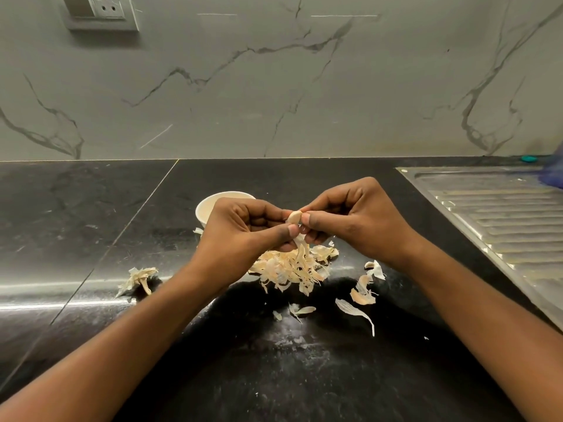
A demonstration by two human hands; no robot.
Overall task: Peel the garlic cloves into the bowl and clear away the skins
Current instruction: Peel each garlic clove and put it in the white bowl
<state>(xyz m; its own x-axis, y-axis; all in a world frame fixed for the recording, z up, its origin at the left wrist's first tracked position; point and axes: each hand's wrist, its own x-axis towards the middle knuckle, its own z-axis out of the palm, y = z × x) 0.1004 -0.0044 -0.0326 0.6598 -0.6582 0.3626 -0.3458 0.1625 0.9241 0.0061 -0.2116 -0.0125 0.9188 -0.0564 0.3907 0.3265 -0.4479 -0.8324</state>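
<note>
Both hands meet above the middle of a glossy black stone desk (91,208). The left hand (243,236) has its fingers curled and pinches the lower end of a small, pale cream garlic clove (295,216). The right hand (350,220) pinches the clove's upper end between thumb and forefinger. A thin strip of papery skin hangs from the clove.

Just behind the left hand stands a small white round bowl (207,208). The hand covers much of the bowl, so what lies inside cannot be told.

Directly under the hands, on the desk, lies a loose heap of dry garlic skins (289,268). The skins are tan and off-white, thin, curled and flaky.

A smaller clump of husk (138,278) lies apart to the left. Several curled scraps (362,287) lie to the right of the heap. One long white sliver of skin (353,312) lies nearer the person.

The desk surface is shiny and reflects light, and it shows pale dusty smears toward the near edge.

At the right edge sits a ribbed stainless steel drainboard (502,214). Behind the desk rises a grey marble-patterned wall (274,86) with dark veins. A white wall socket (105,9) is at the top left.
</note>
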